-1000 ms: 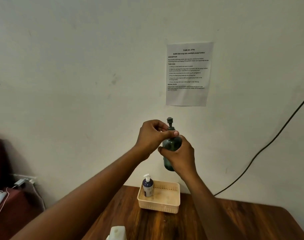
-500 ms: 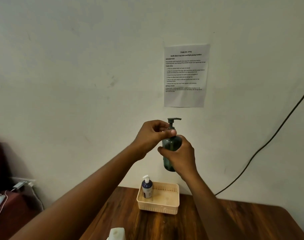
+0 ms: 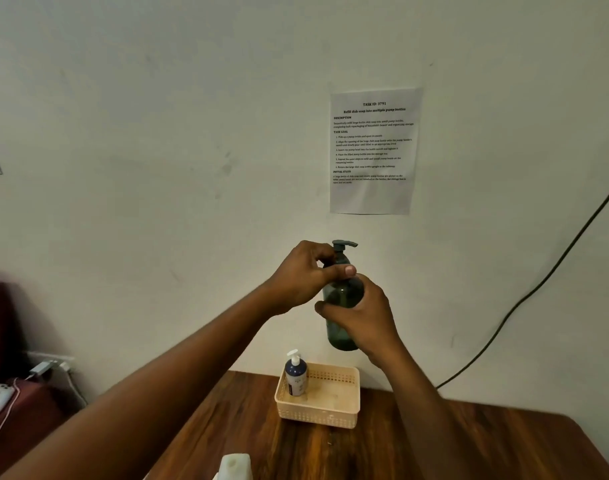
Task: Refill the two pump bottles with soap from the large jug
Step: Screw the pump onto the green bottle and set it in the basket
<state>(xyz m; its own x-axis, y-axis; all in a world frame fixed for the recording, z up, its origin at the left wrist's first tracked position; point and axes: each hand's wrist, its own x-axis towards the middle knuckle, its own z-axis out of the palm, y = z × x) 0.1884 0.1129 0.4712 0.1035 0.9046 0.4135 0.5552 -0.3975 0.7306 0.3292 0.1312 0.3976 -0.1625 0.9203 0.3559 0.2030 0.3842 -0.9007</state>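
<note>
Up in the air in front of the wall, I hold the green pump bottle (image 3: pixel 343 303) well above the desk (image 3: pixel 417 441). Its long axis runs nearly straight up and down, base toward the desk, and the pump head (image 3: pixel 343 244) at the top points its spout to my right. My right hand (image 3: pixel 369 318) wraps the bottle's body, fingers (image 3: pixel 331 308) curled round it with the thumb across the near side. My left hand (image 3: pixel 306 275) is clenched on the neck just under the pump head, its thumb lying across the collar.

Below, a beige basket (image 3: pixel 318 408) stands on the desk near the wall. The blue pump bottle (image 3: pixel 295 375) stands upright in its left end, white pump on top, spout pointing left. At the bottom edge, the white top of the large jug (image 3: pixel 234 466) shows on the near side of the desk; the rest is out of view.

A printed sheet (image 3: pixel 372 150) is stuck to the wall above the bottle.
</note>
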